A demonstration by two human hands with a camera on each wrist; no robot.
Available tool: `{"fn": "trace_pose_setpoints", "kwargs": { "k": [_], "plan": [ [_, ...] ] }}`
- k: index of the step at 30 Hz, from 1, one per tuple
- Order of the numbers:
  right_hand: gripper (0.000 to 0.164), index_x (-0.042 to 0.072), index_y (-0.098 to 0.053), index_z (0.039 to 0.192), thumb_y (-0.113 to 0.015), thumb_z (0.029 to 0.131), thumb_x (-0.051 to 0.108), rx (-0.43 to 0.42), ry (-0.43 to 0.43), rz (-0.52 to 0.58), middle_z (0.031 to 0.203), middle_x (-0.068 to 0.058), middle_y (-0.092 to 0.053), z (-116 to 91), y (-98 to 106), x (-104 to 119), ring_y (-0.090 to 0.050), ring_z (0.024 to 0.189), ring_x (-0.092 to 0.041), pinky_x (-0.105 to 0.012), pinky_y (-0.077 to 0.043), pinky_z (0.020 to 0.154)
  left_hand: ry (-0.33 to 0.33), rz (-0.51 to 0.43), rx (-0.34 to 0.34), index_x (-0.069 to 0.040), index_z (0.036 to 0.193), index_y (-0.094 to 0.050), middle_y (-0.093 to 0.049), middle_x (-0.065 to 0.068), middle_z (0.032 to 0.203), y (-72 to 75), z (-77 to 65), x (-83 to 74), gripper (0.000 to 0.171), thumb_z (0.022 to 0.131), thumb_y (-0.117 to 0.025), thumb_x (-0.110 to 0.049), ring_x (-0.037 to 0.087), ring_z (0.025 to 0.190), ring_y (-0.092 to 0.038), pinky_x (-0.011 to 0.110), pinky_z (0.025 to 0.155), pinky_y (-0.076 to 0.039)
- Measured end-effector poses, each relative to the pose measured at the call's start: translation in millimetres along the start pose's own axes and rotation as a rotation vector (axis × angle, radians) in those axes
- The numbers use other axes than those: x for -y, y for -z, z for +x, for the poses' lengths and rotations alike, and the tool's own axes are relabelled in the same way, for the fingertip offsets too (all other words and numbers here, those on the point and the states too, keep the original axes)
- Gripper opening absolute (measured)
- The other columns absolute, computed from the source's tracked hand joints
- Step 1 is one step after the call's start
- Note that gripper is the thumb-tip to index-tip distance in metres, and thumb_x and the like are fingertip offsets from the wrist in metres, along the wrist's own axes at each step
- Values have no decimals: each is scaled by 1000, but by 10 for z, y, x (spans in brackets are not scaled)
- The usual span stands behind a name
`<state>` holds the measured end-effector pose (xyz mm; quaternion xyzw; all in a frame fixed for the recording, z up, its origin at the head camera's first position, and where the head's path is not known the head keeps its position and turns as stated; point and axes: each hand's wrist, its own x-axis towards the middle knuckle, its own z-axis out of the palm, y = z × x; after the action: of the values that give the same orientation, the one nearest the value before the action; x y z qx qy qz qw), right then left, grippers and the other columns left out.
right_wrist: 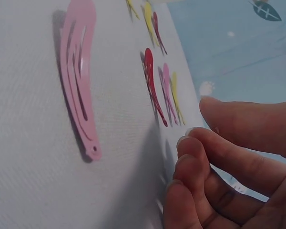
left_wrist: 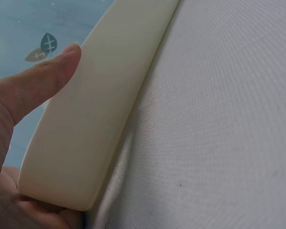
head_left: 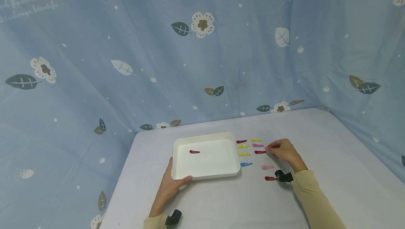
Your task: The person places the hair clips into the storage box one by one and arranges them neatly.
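A white tray (head_left: 206, 177) stands on the table with one red snap hair clip (head_left: 194, 151) lying inside it. My left hand (head_left: 169, 185) holds the tray's near left corner. Its thumb (left_wrist: 57, 71) lies against the outer front wall, the other fingers round the corner. To the right of the tray, my right hand (head_left: 284, 152) hovers beside another red hair clip (head_left: 260, 152) and a pink hair clip (head_left: 258, 145). A gap shows between that hand's thumb (right_wrist: 248, 121) and index finger, with nothing between them. A paler pink clip (right_wrist: 81, 76) lies nearer the wrist.
More hair clips lie right of the tray: yellow ones (head_left: 244, 154), a blue one (head_left: 246, 164) and a red one (head_left: 241, 141). Another red clip (head_left: 271, 178) is partly behind the right wrist's black camera (head_left: 283, 176). A patterned blue curtain (head_left: 240, 64) borders the table's back.
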<state>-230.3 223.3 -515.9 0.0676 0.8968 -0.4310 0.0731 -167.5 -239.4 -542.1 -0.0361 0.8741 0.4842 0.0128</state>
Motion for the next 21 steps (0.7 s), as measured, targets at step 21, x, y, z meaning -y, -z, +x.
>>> {"fn": "trace_pose_setpoints", "kwargs": {
  "k": [21],
  "plan": [
    [25,-4,-76,104,-74,92,19,-11,23,-85,102,-19,-73,10,-72,7,-62,91,-28,-41,-56,79,-11,5,-10,-3,166,-8,-15,23,173,-10,-1,2,130,75,-93,-40,48,158,-18,70,124,-22]
  ]
}}
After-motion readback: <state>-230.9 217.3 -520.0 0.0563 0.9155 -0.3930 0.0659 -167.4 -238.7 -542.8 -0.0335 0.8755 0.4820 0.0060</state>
